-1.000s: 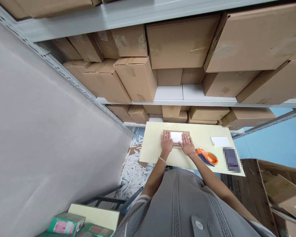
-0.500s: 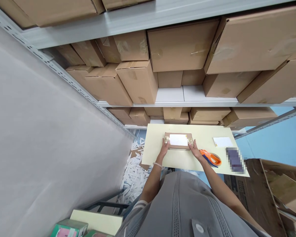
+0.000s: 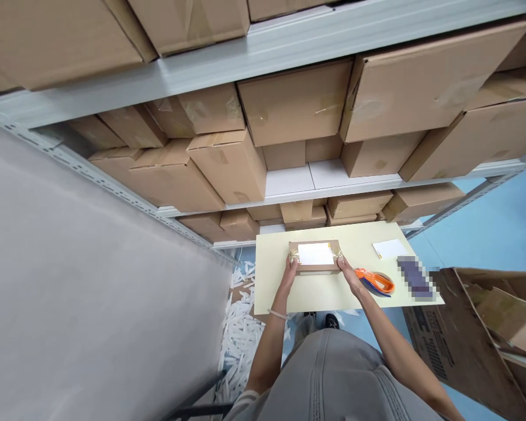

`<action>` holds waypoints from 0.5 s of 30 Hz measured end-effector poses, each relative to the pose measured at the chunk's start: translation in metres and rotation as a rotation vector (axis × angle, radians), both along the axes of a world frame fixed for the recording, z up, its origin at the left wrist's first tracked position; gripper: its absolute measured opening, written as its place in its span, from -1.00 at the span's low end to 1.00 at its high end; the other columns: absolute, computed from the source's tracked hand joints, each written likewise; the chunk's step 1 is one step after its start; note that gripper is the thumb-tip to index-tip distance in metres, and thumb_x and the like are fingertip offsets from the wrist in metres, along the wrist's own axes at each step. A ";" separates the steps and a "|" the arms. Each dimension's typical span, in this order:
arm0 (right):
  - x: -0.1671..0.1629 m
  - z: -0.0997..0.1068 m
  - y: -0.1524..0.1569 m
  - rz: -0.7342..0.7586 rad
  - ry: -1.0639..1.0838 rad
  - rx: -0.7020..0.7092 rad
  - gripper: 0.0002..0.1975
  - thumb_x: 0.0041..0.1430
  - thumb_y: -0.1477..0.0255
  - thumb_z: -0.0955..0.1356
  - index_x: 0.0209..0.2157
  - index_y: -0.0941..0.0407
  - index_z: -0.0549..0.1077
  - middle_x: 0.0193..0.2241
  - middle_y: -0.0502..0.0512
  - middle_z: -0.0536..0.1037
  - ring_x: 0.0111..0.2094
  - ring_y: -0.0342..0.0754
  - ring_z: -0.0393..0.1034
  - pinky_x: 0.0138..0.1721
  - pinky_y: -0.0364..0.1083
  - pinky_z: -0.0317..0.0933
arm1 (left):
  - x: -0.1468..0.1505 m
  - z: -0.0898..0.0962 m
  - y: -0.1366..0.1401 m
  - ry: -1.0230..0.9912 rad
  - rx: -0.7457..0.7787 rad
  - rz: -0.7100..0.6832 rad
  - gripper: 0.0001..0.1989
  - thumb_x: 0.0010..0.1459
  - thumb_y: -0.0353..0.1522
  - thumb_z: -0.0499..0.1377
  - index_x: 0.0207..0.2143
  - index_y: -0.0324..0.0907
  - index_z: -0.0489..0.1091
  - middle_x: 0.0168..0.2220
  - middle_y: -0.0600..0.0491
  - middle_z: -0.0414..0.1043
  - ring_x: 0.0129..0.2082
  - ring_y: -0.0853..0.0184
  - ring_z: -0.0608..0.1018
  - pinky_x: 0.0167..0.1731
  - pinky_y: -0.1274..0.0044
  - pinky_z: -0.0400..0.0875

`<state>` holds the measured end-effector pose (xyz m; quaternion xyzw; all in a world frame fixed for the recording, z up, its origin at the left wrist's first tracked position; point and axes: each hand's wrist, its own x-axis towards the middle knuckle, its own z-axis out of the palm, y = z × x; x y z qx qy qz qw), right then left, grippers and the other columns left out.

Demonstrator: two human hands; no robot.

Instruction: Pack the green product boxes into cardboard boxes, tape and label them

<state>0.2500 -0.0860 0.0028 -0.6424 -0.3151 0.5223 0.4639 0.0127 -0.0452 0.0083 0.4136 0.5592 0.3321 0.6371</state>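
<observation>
A small brown cardboard box (image 3: pixel 315 269) with a white label (image 3: pixel 314 254) on its top is held between both my hands over the pale yellow table (image 3: pixel 272 292). Clear tape wraps its two ends. My left hand (image 3: pixel 290 272) grips the left end, thumb on top. The right end is in my right hand (image 3: pixel 345 271), with the thumb over the taped edge. Fingers under the box are hidden, and I cannot tell whether its base touches the table. Just right of my right hand lies an orange and blue tape dispenser (image 3: pixel 377 282).
A stack of white labels (image 3: pixel 389 248) and a blurred dark object (image 3: pixel 416 279) lie at the table's right. Metal shelves with cardboard boxes (image 3: pixel 298 105) rise behind. A large open carton (image 3: pixel 447 327) stands right. White paper strips (image 3: pixel 241 327) litter the floor beside the wall.
The camera view has shifted and tilted, so the shelves sit differently and shoes now show below the table. Both hands still hold the box, in nearly the same place.
</observation>
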 end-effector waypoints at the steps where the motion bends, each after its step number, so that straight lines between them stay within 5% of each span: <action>1: 0.001 0.008 0.000 -0.023 -0.014 0.028 -0.14 0.04 -0.18 0.28 0.25 0.05 0.31 0.31 0.12 0.25 0.36 0.18 -0.01 0.38 0.11 -0.22 | 0.002 0.006 0.003 -0.006 0.023 -0.003 -0.25 0.25 0.04 0.05 0.38 -0.03 -0.03 0.38 -0.02 0.09 0.37 0.16 0.15 0.34 0.32 0.02; 8: 0.032 0.077 -0.008 -0.196 -0.145 0.227 -0.33 0.16 -0.14 0.22 0.15 -0.07 0.43 0.16 0.00 0.45 0.33 0.09 0.08 0.39 0.11 -0.20 | 0.041 0.065 0.024 -0.092 0.170 -0.126 -0.29 0.29 0.05 -0.02 0.39 0.07 -0.08 0.40 0.15 0.02 0.40 0.24 0.08 0.37 0.38 -0.06; 15: 0.073 0.130 -0.055 -0.352 -0.209 0.398 -0.37 0.22 -0.10 0.21 0.18 -0.05 0.39 0.13 -0.02 0.48 0.31 0.04 0.12 0.39 0.08 -0.18 | 0.091 0.135 0.000 -0.099 0.239 -0.280 -0.32 0.29 0.08 -0.07 0.39 0.22 -0.14 0.43 0.35 -0.14 0.43 0.30 -0.07 0.39 0.42 -0.16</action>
